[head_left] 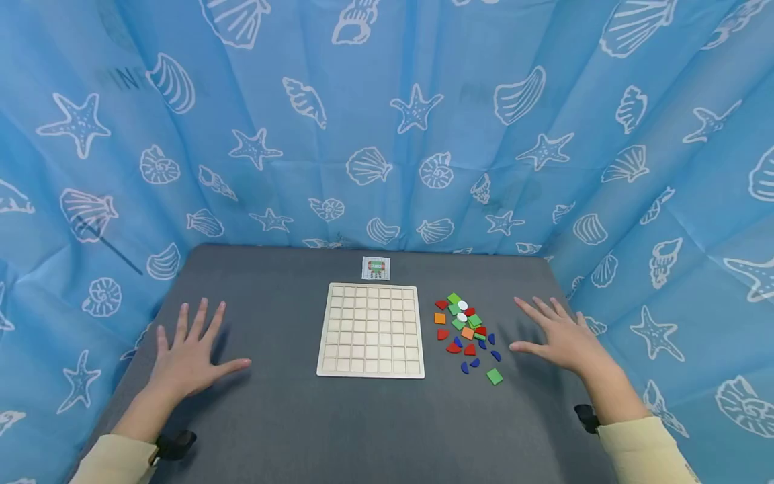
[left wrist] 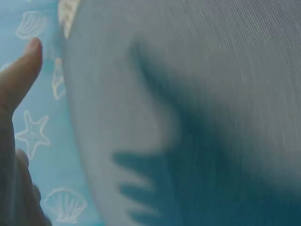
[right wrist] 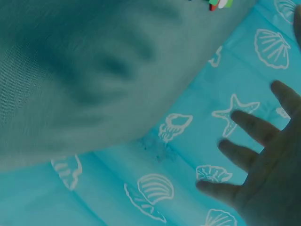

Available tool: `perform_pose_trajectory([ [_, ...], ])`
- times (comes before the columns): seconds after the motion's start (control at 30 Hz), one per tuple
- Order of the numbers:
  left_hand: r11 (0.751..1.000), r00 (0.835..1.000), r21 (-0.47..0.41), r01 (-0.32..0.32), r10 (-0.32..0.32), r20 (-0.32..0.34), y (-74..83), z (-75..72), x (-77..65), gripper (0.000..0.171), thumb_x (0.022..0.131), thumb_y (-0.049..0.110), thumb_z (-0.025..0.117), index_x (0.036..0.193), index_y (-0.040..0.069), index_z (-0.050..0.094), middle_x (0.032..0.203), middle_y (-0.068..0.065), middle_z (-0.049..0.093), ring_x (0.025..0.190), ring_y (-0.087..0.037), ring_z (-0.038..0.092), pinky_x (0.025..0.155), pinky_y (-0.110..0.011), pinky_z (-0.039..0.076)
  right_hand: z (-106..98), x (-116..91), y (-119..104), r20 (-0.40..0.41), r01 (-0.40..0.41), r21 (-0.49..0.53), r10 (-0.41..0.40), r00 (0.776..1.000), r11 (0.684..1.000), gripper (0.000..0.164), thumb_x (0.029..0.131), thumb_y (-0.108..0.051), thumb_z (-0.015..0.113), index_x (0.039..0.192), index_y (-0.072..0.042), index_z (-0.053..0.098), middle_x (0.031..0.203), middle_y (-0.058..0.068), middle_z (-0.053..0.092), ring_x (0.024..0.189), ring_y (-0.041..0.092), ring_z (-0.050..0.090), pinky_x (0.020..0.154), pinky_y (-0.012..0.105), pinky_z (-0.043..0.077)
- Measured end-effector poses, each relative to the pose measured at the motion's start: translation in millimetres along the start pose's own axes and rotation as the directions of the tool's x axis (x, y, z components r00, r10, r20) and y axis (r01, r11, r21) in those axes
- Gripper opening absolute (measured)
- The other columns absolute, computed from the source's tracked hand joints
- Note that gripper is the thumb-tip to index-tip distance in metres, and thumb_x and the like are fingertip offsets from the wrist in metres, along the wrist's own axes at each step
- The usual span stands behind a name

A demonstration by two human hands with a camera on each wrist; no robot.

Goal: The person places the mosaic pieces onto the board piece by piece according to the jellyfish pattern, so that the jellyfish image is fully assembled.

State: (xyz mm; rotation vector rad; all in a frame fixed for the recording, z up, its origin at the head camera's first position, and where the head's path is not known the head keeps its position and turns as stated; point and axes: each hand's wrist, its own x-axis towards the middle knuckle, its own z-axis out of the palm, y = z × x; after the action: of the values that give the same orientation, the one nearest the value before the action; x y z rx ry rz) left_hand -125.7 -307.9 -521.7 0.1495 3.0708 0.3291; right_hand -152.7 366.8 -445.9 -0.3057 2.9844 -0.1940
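Hovering at lower left of frame: left hand (head_left: 189,363), fingers spread straight, above dark grey table (head_left: 260,437). Well apart to its right, at centre: pale cream square board (head_left: 371,333) with grid of cells; small white printed card (head_left: 376,268) just above board. Right of board: scattered flat pieces (head_left: 474,320) in red, orange, green, blue, white. Just beside these, right of frame: right hand (head_left: 564,339), fingers and thumb spread.

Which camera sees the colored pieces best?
The head view: it shows the whole spread of colored pieces beside the grid board. The right wrist view catches a few at its top edge; the left wrist view, none.
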Motion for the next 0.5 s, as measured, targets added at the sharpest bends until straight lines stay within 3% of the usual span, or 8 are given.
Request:
perform_pose_trajectory([
  [0.13,0.993,0.999,-0.109,-0.034,0.036,0.024,15.4,17.2,9.0,0.125,0.079,0.081,0.061,0.164,0.017,-0.005,0.168,-0.024,0.002,0.153,-0.050,-0.006,0.116,-0.077,0.005,10.9,6.8,-6.9,0.010,0.036,0.083,-0.037,0.999,0.996,0.087,0.087,-0.060,0.070,0.154,-0.010,0.043,0.151,0.030,0.045,0.135,0.054,0.043,0.105,0.075,0.036],
  [0.23,0.986,0.998,-0.155,-0.062,0.063,0.002,29.4,28.7,13.1,0.123,0.080,0.077,0.065,0.164,0.012,0.003,0.167,-0.025,0.011,0.154,-0.049,0.004,0.118,-0.073,0.009,22.0,13.6,-11.5,-0.004,0.083,0.146,-0.083,0.997,0.986,0.071,0.091,-0.041,0.074,0.146,-0.003,0.052,0.141,0.028,0.056,0.119,0.046,0.060,0.098,0.064,0.050],
  [0.37,0.967,0.994,-0.233,-0.104,0.098,-0.040,48.2,40.5,15.2,0.119,0.080,0.070,0.071,0.163,0.008,0.013,0.167,-0.023,0.018,0.154,-0.046,0.011,0.120,-0.070,0.013,35.5,21.7,-18.0,-0.041,0.145,0.193,-0.140,0.989,0.970,0.052,0.090,-0.022,0.077,0.135,0.001,0.061,0.125,0.024,0.067,0.097,0.035,0.068,0.084,0.053,0.059],
  [0.5,0.919,0.985,-0.354,-0.173,0.166,-0.050,65.1,53.3,16.9,0.111,0.080,0.060,0.077,0.161,0.004,0.024,0.166,-0.020,0.023,0.154,-0.043,0.014,0.122,-0.066,0.015,48.7,28.3,-25.0,-0.038,0.154,0.231,-0.150,0.988,0.961,0.043,0.089,-0.015,0.078,0.127,0.002,0.066,0.112,0.019,0.071,0.089,0.026,0.066,0.077,0.046,0.059],
])
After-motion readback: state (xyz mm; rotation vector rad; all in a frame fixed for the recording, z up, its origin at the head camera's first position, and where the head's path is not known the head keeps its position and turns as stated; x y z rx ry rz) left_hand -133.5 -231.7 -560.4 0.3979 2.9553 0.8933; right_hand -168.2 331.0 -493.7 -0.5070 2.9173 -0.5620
